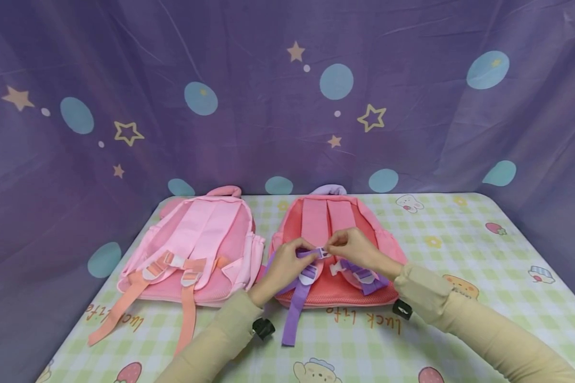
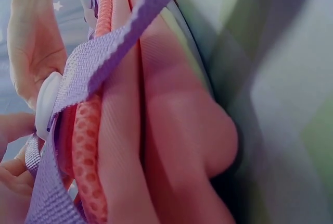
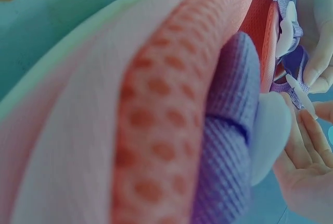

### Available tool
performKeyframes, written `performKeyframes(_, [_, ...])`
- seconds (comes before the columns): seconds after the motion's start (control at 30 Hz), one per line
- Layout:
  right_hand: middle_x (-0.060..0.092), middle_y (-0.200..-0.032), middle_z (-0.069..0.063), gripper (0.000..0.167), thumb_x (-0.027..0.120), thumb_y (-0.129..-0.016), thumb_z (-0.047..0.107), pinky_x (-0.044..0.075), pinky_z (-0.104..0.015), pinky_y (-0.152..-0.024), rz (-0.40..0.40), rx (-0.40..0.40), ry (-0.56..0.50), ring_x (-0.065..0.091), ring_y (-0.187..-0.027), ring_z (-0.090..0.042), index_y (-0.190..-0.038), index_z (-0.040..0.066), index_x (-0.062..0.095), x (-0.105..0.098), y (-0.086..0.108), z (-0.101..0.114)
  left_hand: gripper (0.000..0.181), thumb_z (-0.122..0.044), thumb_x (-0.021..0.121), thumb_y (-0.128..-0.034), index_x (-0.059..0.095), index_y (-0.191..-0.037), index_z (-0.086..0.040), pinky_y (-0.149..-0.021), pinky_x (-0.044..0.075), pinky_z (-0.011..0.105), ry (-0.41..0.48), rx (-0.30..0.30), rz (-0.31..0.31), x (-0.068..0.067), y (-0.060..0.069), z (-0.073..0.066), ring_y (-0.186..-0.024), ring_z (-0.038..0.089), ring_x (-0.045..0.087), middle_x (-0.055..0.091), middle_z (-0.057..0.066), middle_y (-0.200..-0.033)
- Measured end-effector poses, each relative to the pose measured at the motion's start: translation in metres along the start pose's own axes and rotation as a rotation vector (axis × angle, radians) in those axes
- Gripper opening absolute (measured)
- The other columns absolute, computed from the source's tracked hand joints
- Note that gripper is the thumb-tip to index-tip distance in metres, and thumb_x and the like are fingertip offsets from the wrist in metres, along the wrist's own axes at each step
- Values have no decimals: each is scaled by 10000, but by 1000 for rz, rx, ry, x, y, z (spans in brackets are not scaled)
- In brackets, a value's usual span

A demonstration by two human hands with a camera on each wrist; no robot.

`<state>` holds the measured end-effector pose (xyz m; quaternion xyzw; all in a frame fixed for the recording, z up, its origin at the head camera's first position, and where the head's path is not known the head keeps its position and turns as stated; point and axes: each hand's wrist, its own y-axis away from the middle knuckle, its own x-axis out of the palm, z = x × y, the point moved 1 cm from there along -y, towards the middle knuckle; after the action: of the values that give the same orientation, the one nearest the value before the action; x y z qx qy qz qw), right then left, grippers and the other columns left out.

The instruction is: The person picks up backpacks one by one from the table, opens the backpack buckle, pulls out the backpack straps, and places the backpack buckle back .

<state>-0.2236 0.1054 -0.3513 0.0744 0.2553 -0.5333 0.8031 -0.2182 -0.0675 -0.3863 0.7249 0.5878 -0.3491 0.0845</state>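
Note:
A red-pink backpack (image 1: 287, 213) lies with its straps up. Above its lower part, the left hand (image 1: 282, 266) pinches a purple strap (image 1: 311, 256) beside a white buckle piece (image 1: 323, 252). The right hand (image 1: 356, 247) has thumb and fingertips pinched on that piece's right end. Just below, another white buckle piece (image 1: 336, 268) lies apart from it on the right shoulder strap's side. A white strap adjuster (image 1: 308, 275) sits under the left fingers. Purple webbing (image 2: 99, 62) and the bag's edge cover part of the hands in the left wrist view.
Left of it lies a pink backpack (image 1: 227, 250) with orange straps (image 1: 188, 314) and a white buckle (image 1: 174, 260) across them. A loose purple strap end (image 1: 294, 319) hangs over the near edge of the red-pink bag. A checked cloth (image 1: 508, 298) covers the table; a purple curtain (image 1: 268, 138) stands behind.

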Motion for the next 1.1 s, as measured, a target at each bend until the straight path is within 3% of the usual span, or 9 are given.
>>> performKeyframes(0.2, [635,-775,-218,98,575,-797,-28,434,-176,-594,-5,0,11,535,-660,-97,-807,-113,622,0,6,10,71,-156,641,-808,634,-825,-87,-684,455,219,10,16,9,2,1,1,-802,121,598,661,33,-879])
performKeyframes(0.43, [653,-744,-88,80,610,-793,52,467,-217,-615,-10,11,1,563,-672,-65,-786,-16,650,2,-7,-30,59,-128,648,-799,621,-790,-76,-707,464,211,33,51,29,3,2,1,-851,137,608,659,59,-940])
performKeyframes(0.53, [657,-758,-108,88,614,-796,57,469,-208,-615,-1,16,-15,575,-684,-70,-796,-23,651,2,-8,-33,50,-118,648,-798,622,-789,-77,-719,466,223,38,54,32,3,3,2,-865,143,606,657,65,-957])
performKeyframes(0.67, [659,-763,-128,102,609,-802,56,476,-217,-599,10,15,-33,596,-688,-122,-813,-36,651,1,-8,-35,50,-113,652,-794,626,-787,-71,-716,468,227,36,69,35,2,3,2,-864,153,608,656,73,-966])
performKeyframes(0.87, [656,-796,-149,141,578,-827,51,515,-332,-641,62,46,-106,636,-719,-248,-871,-72,630,-1,-8,-38,57,-129,670,-777,642,-778,-80,-742,463,237,10,85,40,0,4,2,-897,152,605,655,63,-984])
performKeyframes(1.1, [656,-808,-170,178,556,-852,61,511,-371,-677,126,65,-173,645,-720,-271,-928,-92,607,-4,-7,-41,45,-96,675,-763,646,-768,-63,-769,460,278,-4,118,36,-3,8,0,-939,176,594,649,68,-1006])
